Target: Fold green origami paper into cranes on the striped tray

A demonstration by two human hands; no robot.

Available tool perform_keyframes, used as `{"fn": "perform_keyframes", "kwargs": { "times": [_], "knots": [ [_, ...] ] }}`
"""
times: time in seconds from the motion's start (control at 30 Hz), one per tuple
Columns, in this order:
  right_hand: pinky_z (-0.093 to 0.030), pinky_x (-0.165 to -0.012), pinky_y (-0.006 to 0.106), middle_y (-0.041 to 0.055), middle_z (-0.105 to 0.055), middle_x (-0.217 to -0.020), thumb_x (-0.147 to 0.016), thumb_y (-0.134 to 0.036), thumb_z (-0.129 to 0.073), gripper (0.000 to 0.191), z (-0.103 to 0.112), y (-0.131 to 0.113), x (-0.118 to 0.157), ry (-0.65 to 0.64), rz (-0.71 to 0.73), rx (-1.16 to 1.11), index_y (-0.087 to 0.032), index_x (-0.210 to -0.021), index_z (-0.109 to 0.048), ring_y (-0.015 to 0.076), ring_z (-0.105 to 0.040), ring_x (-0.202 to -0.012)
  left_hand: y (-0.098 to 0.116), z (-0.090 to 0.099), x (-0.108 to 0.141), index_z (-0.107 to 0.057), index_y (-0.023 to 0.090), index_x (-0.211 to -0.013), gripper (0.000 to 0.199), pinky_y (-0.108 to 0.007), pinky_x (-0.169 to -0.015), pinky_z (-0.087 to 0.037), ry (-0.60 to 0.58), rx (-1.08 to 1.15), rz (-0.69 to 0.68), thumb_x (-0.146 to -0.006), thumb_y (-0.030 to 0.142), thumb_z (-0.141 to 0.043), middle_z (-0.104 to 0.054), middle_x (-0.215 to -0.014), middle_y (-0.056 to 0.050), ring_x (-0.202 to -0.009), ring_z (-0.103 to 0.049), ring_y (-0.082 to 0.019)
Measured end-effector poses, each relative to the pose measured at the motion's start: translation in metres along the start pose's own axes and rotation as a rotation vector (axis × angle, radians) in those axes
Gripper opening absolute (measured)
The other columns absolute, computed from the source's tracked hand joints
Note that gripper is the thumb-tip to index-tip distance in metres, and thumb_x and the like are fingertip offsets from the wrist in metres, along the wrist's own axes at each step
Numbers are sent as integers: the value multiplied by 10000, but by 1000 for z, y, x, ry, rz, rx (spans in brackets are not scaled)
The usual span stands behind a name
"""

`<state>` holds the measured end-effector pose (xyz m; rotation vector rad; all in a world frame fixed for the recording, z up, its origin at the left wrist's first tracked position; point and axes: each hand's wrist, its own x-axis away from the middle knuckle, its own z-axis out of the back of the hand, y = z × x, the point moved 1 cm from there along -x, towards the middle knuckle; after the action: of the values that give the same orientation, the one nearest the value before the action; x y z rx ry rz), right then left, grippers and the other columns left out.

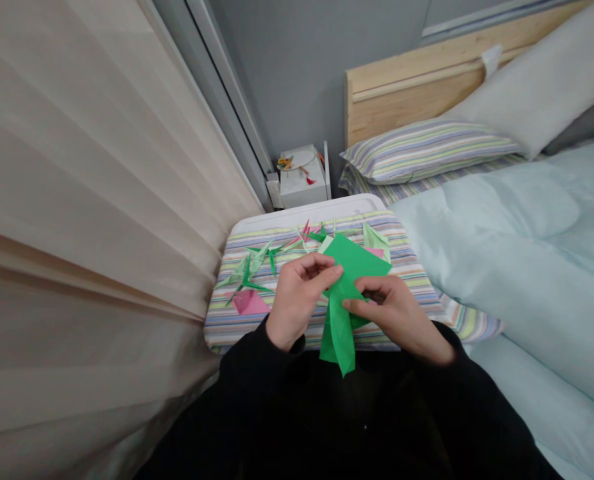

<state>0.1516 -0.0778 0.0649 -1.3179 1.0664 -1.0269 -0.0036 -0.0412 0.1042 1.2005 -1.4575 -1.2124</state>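
A bright green sheet of origami paper (359, 257), partly folded, is held up above a small table (257, 223). My left hand (304, 293) pinches its left edge between thumb and fingers. On the right side, my right hand (389, 303) grips the paper near its middle fold. A folded flap hangs down toward my lap. Beyond and left of my hands lie green folded paper cranes (249, 270) and a pink folded paper piece (250, 302). A pale green folded paper (375, 239) lies at the far right, partly behind the sheet.
A striped cloth (407, 267) covers the table. On the left hangs a beige curtain (101, 200); on the right is a bed with a pale blue quilt (517, 220) and a striped pillow (427, 150). A white cabinet (301, 190) with small trinkets stands behind.
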Motion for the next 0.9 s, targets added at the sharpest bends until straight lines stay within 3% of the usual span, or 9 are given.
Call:
{"fn": "perform_keyframes", "kwargs": {
  "times": [0.1,0.3,0.43,0.63,0.9],
  "knots": [
    [-359,-630,290,-34,-543,-639,-797,-308,-716,203,0,0,-2,-8,7,-8,-179,-660,-638,130,-467,-643,-5,-1,3,-716,159,-680,168,-238,-598,-381,0,-37,-10,-696,263,-846,-593,-618,24,-584,-482,-85],
    [-378,-587,287,-16,-590,-647,-784,-407,-724,230,1,-7,-9,113,23,-96,-183,-735,-705,130,-474,-605,-11,-5,3,-738,163,-674,159,-256,-611,-400,-13,-60,12,-688,273,-852,-640,-652,-2,-619,-535,-112],
    [-357,-574,280,-31,-541,-596,-752,-395,-741,245,3,-10,-12,110,25,-106,-184,-656,-662,116,-431,-581,-13,-6,1,-743,163,-650,146,-258,-615,-401,-5,-76,-11,-694,257,-845,-649,-643,-6,-618,-533,-111],
    [-255,-535,275,-61,-410,-558,-769,-390,-712,308,6,-5,-11,42,-35,-34,-192,-593,-554,100,-335,-554,-12,-5,-3,-738,168,-650,138,-254,-594,-389,53,-10,-9,-686,248,-845,-622,-602,13,-581,-502,-97],
    [-309,-572,277,-53,-409,-608,-803,-316,-673,252,8,5,-9,-65,-66,21,-189,-619,-557,116,-377,-606,-3,1,-12,-727,162,-654,136,-244,-597,-378,125,68,-11,-639,216,-851,-587,-578,23,-597,-497,-93]
  ]
}}
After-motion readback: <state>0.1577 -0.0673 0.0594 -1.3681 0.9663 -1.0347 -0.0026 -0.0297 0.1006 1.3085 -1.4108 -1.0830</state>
